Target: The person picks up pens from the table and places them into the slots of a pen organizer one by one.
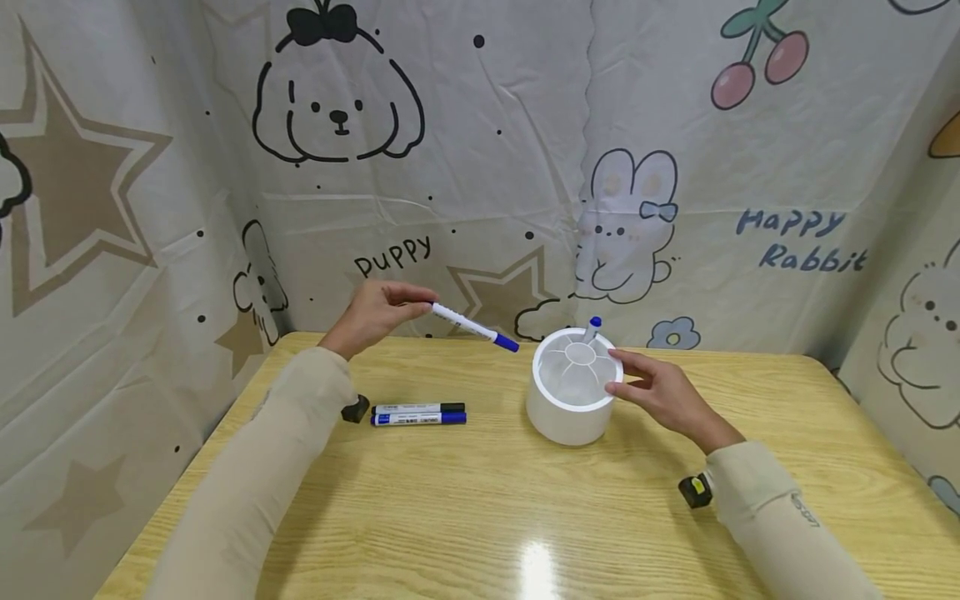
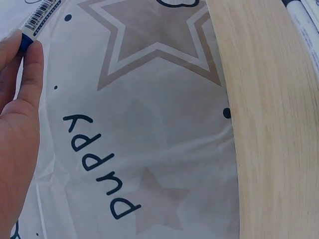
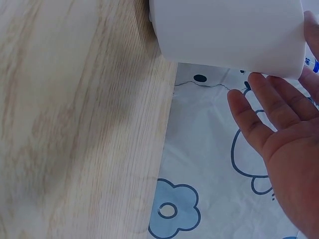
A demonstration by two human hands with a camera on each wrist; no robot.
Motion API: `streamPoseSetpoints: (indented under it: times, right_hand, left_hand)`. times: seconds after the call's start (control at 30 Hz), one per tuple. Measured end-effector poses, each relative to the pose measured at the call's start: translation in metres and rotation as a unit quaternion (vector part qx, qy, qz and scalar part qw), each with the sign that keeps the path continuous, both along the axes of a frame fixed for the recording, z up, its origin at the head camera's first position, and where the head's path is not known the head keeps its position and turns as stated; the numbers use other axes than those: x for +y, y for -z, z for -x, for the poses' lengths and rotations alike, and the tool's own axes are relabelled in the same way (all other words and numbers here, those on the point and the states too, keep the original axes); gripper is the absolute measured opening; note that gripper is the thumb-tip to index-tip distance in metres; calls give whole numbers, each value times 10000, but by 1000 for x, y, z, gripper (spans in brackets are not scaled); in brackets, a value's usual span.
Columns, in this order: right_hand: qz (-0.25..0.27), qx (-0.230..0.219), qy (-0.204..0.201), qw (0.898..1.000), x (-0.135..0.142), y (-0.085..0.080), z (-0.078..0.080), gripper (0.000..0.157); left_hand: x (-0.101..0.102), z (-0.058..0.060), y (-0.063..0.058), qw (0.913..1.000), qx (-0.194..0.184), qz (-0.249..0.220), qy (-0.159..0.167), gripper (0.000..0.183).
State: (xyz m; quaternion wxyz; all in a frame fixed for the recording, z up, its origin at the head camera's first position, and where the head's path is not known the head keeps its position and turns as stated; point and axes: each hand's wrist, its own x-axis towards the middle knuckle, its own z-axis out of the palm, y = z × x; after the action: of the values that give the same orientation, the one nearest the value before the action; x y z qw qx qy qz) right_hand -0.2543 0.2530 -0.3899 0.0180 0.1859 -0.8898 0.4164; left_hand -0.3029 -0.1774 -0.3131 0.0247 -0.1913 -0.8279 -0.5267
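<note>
My left hand (image 1: 380, 315) pinches a white marker (image 1: 472, 326) by its blue end, above the table. The marker slants down to the right, its blue cap near the holder's left rim. In the left wrist view, thumb and fingertips meet at the marker's blue end (image 2: 25, 44). A round white pen holder (image 1: 570, 423) with clear dividers stands upright on the table. My right hand (image 1: 663, 395) holds it at the right rim with thumb and index finger; the other fingers extend beside its wall (image 3: 229, 35). Another blue-tipped marker (image 1: 592, 329) stands in a rear compartment.
Two markers, one with a black cap (image 1: 452, 407) and one with a blue cap (image 1: 453, 418), lie side by side left of the holder. The wooden table (image 1: 450, 508) ends at a printed cloth backdrop (image 1: 480, 167).
</note>
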Motion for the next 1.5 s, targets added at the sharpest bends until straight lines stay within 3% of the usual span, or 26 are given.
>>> streamPoseSetpoints:
  times: [0.67, 0.9, 1.5]
  right_hand:
    - [-52, -1, 14, 10000, 0, 3, 2, 61]
    - [-70, -28, 38, 10000, 0, 3, 1, 62]
    - [-115, -30, 48, 9999, 0, 0, -1, 62]
  left_hand:
    - [17, 5, -12, 9995, 263, 9, 149, 21]
    - [28, 9, -18, 9988, 263, -68, 401, 21]
    - [53, 15, -19, 9985, 292, -34, 471, 21]
